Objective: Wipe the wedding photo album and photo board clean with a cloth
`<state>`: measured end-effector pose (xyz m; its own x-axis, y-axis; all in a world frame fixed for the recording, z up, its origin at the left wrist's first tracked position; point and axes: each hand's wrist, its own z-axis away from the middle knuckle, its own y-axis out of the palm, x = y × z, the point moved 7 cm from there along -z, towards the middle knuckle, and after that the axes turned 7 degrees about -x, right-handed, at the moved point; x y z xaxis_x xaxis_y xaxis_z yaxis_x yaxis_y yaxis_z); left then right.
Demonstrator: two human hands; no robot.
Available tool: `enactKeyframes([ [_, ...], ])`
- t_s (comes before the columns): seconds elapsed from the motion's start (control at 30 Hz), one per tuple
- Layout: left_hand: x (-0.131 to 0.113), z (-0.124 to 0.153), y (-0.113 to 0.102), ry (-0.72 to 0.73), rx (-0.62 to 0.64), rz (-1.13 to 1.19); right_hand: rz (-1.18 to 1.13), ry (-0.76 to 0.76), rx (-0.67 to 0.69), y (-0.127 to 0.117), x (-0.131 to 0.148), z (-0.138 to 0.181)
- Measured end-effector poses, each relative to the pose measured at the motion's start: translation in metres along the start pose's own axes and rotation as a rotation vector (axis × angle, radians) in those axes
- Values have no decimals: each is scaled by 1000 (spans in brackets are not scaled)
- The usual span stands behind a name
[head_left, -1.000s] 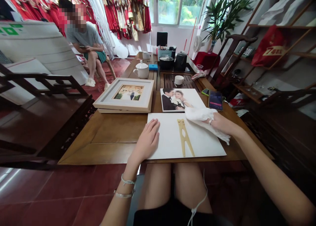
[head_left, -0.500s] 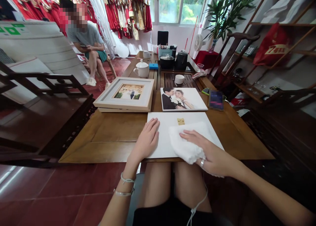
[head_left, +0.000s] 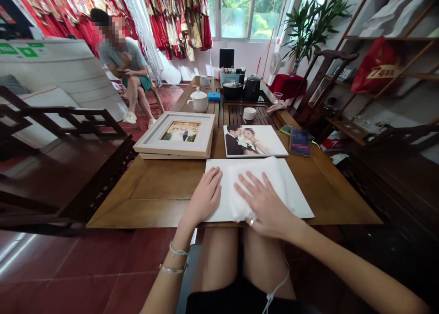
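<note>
A white panel [head_left: 299, 203] lies face down or blank side up at the table's front edge. My left hand [head_left: 206, 195] rests on its left side, fingers stretched out flat, nothing held. On top of the panel is a folded white cloth [head_left: 277, 174]. My right hand [head_left: 265, 204] presses down on this cloth with its fingers spread, and a ring shows on one finger. The cloth and hand hide the small gold-coloured plate on the panel. Just behind lies a wedding photo panel [head_left: 270, 142], picture side up.
Stacked picture frames [head_left: 173, 131] sit at the left of the wooden table [head_left: 154, 181]. A phone [head_left: 300, 142] lies at the right. Farther back are a lidded white cup [head_left: 198, 100], a small white bowl [head_left: 249, 113] and a black kettle [head_left: 252, 87]. A person [head_left: 126, 67] sits at the far left.
My right hand has slid left and away from me with the cloth, its fingers now spread wider. The gold-coloured plate has become covered. My left hand stays on the panel.
</note>
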<state>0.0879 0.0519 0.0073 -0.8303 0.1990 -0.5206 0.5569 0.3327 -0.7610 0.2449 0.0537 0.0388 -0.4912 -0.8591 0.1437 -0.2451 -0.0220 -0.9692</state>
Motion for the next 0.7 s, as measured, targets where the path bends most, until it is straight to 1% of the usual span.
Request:
enactKeyframes([
  [0.07, 0, 0, 0, 9, -13, 10, -3, -74, 27, 1, 26, 12],
  [0.1, 0, 0, 0, 12, -18, 14, -8, -88, 38, 1, 34, 16],
  [0.17, 0, 0, 0, 14, -20, 18, -17, -75, 54, 2, 36, 17],
  [0.23, 2, 0, 1, 13, -14, 12, -18, -24, 64, 4, 25, 8],
  [0.37, 4, 0, 3, 14, 4, -8, 46, 109, 42, 5, -9, -26],
  [0.43, 4, 0, 3, 13, 7, -7, 89, 149, 21, 5, -16, -39],
  [0.47, 4, 0, 3, 13, 6, -5, 107, 158, 11, 5, -15, -42],
  [0.57, 3, 0, 2, 19, -3, 11, 122, 130, -4, 7, 6, -33],
  [0.7, 2, 1, 2, 33, -15, 32, 65, 41, -8, 8, 48, 5],
])
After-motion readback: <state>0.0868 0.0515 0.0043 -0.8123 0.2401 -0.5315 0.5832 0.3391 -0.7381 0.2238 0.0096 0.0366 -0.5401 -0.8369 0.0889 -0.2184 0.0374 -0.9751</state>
